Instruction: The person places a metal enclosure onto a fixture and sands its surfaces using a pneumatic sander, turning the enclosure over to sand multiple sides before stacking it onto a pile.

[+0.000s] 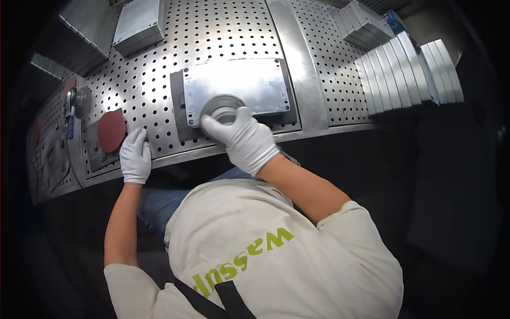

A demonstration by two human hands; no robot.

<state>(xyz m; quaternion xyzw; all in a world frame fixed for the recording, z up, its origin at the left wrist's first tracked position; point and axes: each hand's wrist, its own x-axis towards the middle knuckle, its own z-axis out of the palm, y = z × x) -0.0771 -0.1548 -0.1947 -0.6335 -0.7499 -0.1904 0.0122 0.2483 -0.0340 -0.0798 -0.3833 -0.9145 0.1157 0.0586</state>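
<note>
Plate (249, 80): pale metal, rectangular, holes at its corners, some light marks on the face. Lies flat on a dark mat (178, 101), mid-bench, near the front edge. Strong glare across the top face.

Right hand (247, 139): white glove, closed around a round grey tool (217, 107). Thumb at one side, fingers curled over the other. Tool sits over the plate's near left corner and covers it; rim blurred. Whether its underside touches the metal, cannot tell.

Left hand (136, 157): white glove, not closed on anything visible. Fingers extended and close together, at the bench's front edge, just beside a red disc (111, 132). Contact with the disc: cannot tell. Disc lies over a dark pad (95, 155).

Bench (154, 69): perforated metal, solid strip right of the mat. Far left, a second tool (82, 102) with a blue fitting (70, 131). Upper left, a metal block (139, 24) and a row of panels (87, 32). Right side, more upright panels (393, 74), side by side, leaning slightly.
</note>
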